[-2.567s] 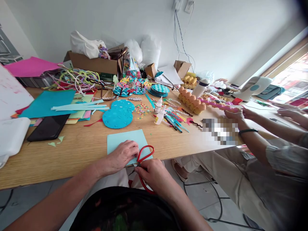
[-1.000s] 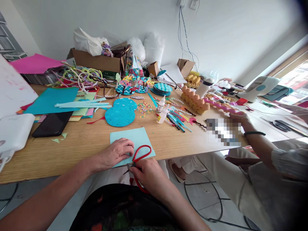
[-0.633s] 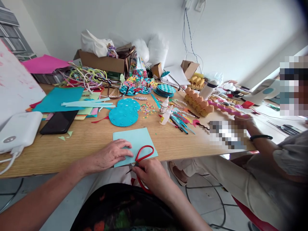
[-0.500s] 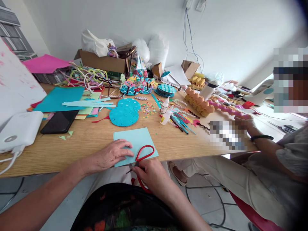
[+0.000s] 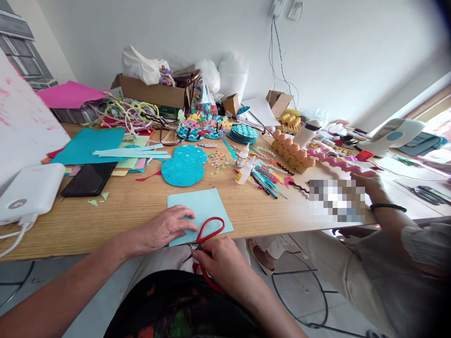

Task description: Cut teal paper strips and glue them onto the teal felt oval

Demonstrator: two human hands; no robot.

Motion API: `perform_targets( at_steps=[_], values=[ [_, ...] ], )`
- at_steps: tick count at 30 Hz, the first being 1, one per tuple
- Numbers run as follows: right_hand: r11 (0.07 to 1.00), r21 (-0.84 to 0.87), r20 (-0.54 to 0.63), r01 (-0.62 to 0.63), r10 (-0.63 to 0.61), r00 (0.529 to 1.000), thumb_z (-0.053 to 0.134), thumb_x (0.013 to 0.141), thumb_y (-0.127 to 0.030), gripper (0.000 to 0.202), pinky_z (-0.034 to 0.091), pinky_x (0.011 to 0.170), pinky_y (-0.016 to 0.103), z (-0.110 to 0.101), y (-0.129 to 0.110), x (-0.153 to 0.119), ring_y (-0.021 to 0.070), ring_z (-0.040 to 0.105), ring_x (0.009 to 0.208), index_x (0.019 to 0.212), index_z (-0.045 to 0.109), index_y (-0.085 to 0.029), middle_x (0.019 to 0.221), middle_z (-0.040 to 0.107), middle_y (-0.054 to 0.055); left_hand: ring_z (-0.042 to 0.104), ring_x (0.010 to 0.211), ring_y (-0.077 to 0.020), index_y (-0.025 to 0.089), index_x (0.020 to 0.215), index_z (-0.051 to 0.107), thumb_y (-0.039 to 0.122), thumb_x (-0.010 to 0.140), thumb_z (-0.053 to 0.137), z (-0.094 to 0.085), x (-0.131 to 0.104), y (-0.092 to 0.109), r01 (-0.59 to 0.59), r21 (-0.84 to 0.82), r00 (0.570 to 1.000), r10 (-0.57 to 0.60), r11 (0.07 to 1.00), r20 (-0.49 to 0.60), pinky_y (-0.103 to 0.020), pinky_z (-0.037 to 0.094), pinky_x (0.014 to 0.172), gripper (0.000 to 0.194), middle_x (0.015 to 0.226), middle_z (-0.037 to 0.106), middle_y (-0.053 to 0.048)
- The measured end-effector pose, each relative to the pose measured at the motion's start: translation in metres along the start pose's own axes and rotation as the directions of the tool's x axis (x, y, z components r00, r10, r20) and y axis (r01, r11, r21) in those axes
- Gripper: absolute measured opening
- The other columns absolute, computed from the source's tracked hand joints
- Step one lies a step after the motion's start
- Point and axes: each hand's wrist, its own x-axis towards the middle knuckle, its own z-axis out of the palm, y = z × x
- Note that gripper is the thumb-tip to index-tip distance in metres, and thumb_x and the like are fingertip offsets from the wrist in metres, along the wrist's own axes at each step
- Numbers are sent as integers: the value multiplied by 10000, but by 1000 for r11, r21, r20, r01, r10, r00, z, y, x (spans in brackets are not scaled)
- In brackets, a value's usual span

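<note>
A pale blue-green sheet of paper (image 5: pixel 202 206) lies at the table's front edge. My left hand (image 5: pixel 165 228) rests on its left part, fingers spread and holding nothing. Red-handled scissors (image 5: pixel 212 226) are in my right hand (image 5: pixel 221 258), just beyond the table edge at the sheet's lower side. One handle loop stands over the paper, the other hangs below my fingers. The blades are partly hidden near my thumb. Behind the sheet lie blue rounded card shapes (image 5: pixel 183 169).
Two glue bottles (image 5: pixel 244 170), small confetti and thin strips lie behind to the right. At left are a black phone (image 5: pixel 88 179), a white power bank (image 5: pixel 31 191) and paper strips (image 5: pixel 130 151). A person's hand (image 5: pixel 368 183) touches pink egg-carton material at right.
The scissors have tilted slightly, with the upper loop a little lower and the blades less visible. My left hand stays on the sheet. The view has shifted slightly.
</note>
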Motion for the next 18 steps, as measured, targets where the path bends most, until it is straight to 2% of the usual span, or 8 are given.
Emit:
perform_targets(
  at_steps=[18],
  values=[
    [998,41,-17,42,-41,999,576,796,-326,266,269,519,211,5,-6,4,99,438,536,609,642,-148,572,598,14,434,1107,-203,260,1047,556,168,901,419,-1,1,4,-3,3,1000,3,1000,-8,-331,355,943,221,1144,501,-39]
  ],
)
